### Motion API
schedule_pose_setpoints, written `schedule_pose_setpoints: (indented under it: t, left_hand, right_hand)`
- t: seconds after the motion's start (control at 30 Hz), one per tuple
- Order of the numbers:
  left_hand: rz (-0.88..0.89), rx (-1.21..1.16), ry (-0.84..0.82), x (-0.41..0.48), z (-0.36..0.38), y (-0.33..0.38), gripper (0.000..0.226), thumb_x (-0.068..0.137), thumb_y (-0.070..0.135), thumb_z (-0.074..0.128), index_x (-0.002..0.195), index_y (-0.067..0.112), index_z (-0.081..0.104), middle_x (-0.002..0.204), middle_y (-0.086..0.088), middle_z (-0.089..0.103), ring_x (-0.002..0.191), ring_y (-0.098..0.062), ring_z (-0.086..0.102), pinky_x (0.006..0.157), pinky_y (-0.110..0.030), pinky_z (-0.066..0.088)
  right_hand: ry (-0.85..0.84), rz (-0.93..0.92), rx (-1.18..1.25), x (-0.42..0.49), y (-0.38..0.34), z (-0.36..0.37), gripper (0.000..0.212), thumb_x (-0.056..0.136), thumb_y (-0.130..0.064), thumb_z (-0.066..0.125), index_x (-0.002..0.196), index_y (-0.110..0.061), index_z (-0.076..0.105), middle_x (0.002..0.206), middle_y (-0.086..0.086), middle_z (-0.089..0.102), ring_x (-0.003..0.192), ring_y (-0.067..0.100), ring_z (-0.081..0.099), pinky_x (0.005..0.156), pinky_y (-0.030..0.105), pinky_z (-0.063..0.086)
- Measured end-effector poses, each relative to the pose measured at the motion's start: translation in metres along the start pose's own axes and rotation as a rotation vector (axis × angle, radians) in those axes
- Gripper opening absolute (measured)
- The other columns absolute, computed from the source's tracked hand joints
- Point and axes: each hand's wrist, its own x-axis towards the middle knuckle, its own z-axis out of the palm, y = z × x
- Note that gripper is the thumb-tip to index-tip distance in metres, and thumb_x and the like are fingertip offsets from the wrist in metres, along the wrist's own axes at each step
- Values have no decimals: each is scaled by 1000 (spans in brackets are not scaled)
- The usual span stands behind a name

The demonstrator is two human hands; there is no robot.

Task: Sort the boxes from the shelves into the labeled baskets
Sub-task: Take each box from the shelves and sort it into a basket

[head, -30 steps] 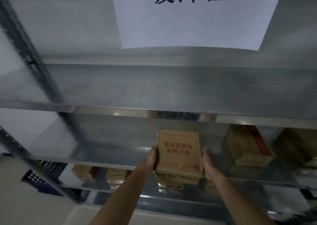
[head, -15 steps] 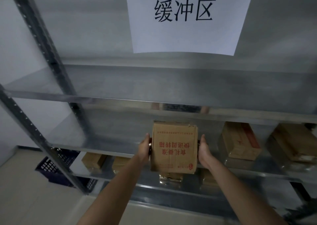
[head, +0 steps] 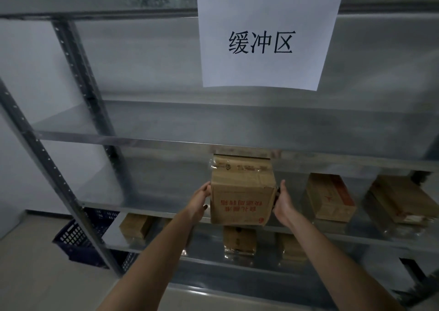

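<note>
We pinch the brown taped cardboard box (head: 242, 192) between left hand (head: 198, 200) and right hand (head: 283, 200), flat-palmed; it may slip and fall at 6 o'clock.

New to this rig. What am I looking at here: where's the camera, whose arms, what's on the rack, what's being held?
There is no robot here. A person wears one wide-angle camera on the head, so the single view looks forward and down along their own bare arms.

In front stands a metal shelf rack. A white paper sign with three printed Chinese characters hangs from an upper shelf.

The left hand and right hand press on opposite sides of a brown cardboard box, holding it in front of the middle shelf; its red print reads upside down. More cardboard boxes sit on that shelf to the right, and others on the shelf below. A dark blue plastic basket stands on the floor at lower left.
</note>
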Motion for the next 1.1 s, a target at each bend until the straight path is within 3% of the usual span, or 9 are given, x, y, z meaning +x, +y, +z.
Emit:
schedule_pose_setpoints:
  t: [0.1,0.2,0.4,0.47,0.53,0.67,0.8,0.93,1.1]
  left_hand:
    - [-4,-6,-44,-8,-15,1,34,107,16,35,126,38,53,121,14,52,126,-12,33,119,-51,19]
    - [-45,-16,-55,-16,-34,-6,38,105,12,38,120,39,60,122,9,60,127,-16,43,115,-50,29]
    - [-49,-26,-71,-37,-74,-25,37,106,18,39,124,39,64,125,0,67,114,-14,58,81,-28,46]
    - [-65,-39,-63,-43,-87,-30,39,106,15,38,123,31,68,123,-3,70,114,-19,61,82,-29,48]
    - [-83,-89,-55,-43,-100,-35,35,104,14,42,127,21,68,124,-11,69,115,-24,63,89,-36,53]
    - [-102,-209,-73,-57,-114,-32,28,104,19,47,119,11,68,86,-8,71,81,-15,70,75,-33,58]
    - [-91,-268,-71,-67,-122,-32,31,102,15,49,127,18,68,125,-16,68,118,-31,64,104,-53,50]
    - [-42,-343,27,-82,-115,-23,33,100,11,51,128,18,67,124,-13,68,118,-32,62,105,-56,48]
    - [-34,-413,10,-83,-110,-17,43,91,29,54,133,24,62,137,-11,62,125,-31,60,108,-60,43]
  right_hand:
    - [3,9,26,-14,2,12,55,97,-67,21,101,-26,57,132,18,58,130,35,49,116,58,27]
    - [48,24,62,-28,10,25,57,97,-68,23,104,-23,58,130,20,60,126,37,53,112,59,33]
    - [87,57,115,-56,45,48,73,98,-67,21,131,-11,55,122,19,64,113,34,59,103,53,45]
    - [88,64,115,-65,52,55,77,99,-66,17,130,-7,57,117,18,66,106,30,61,96,45,47]
    - [75,58,101,-76,57,61,78,99,-65,14,126,-7,59,122,16,64,111,30,60,101,45,43]
    - [85,47,118,-98,61,71,67,99,-64,21,113,-13,62,115,15,64,110,31,59,97,47,42]
    - [56,-1,84,-116,57,80,57,98,-64,35,116,-20,65,119,14,68,113,32,62,103,53,45]
    - [-9,-86,36,-132,46,89,45,98,-59,41,123,-29,64,120,8,68,114,28,60,92,49,51]
    - [-35,-92,110,-145,37,88,44,101,-49,39,119,-19,66,118,13,69,113,29,61,88,44,51]
